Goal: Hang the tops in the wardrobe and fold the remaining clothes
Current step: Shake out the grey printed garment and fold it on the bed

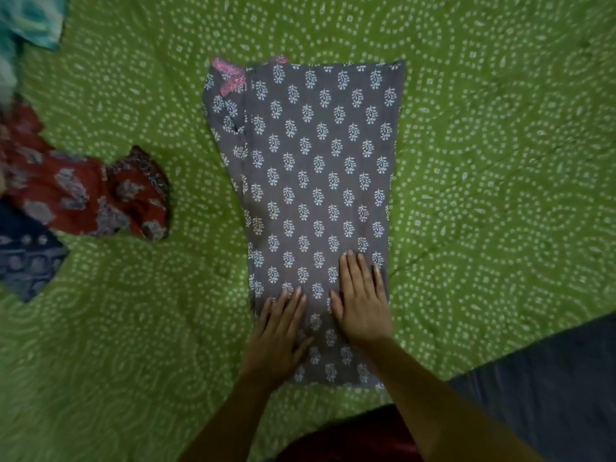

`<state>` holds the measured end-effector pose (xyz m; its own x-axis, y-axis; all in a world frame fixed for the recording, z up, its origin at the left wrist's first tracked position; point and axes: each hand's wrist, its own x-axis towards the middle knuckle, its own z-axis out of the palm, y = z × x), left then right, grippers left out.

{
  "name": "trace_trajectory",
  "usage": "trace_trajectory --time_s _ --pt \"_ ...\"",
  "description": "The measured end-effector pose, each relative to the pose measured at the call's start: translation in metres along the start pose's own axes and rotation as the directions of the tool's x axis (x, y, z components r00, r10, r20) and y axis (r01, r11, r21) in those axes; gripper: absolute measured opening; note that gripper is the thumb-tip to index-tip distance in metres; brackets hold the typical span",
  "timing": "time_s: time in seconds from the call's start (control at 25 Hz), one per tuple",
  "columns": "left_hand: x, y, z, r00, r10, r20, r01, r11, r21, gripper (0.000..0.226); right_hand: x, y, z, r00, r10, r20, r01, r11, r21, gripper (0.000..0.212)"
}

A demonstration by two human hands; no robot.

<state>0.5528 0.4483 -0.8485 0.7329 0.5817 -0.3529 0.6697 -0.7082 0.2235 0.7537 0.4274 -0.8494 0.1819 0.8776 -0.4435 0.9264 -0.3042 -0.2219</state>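
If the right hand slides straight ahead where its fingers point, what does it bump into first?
Probably nothing: the right hand lies flat on the grey garment, and only more of that cloth lies ahead, then green bedsheet.

Landmark: grey printed garment (pixel 313 181), laid flat mid-bed.
- Right of garment: bare green bedspread (pixel 493 155), open out to the frame edge.
- Beyond garment's far hem: bare bedspread, open.
- Left of garment: a strip of bare bedspread, then crumpled red floral garment (pixel 90 195) with dark blue printed cloth (pixel 26 258) just beside it.
- Far left of garment: teal cloth (pixel 30 18) at the frame corner.
- Near right of garment: dark blue surface (pixel 550 388) past the bedspread's edge.
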Motion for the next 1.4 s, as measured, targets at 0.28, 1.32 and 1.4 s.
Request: trace_trajectory --time_s 0.28,1.32,1.4 --pt "0.142 -0.102 -0.113 0.368 -0.929 0.024 0.497 0.175 -0.85 0.043 0.126 -0.027 -0.093 0.995 0.073 0.065 -0.085 0.972 0.217 0.026" --pt "0.01 -0.217 -0.182 0.331 -0.917 -0.221 0.615 0.388 -0.686 0.058 0.091 -0.118 -0.097 0.902 0.419 0.108 -0.432 0.869 0.24 0.04" --pt "0.002 -0.218 -0.181 0.436 -0.883 -0.177 0.455 0.385 -0.803 0.036 0.086 -0.145 -0.097 0.937 0.347 0.03 -0.343 0.902 0.262 0.041"
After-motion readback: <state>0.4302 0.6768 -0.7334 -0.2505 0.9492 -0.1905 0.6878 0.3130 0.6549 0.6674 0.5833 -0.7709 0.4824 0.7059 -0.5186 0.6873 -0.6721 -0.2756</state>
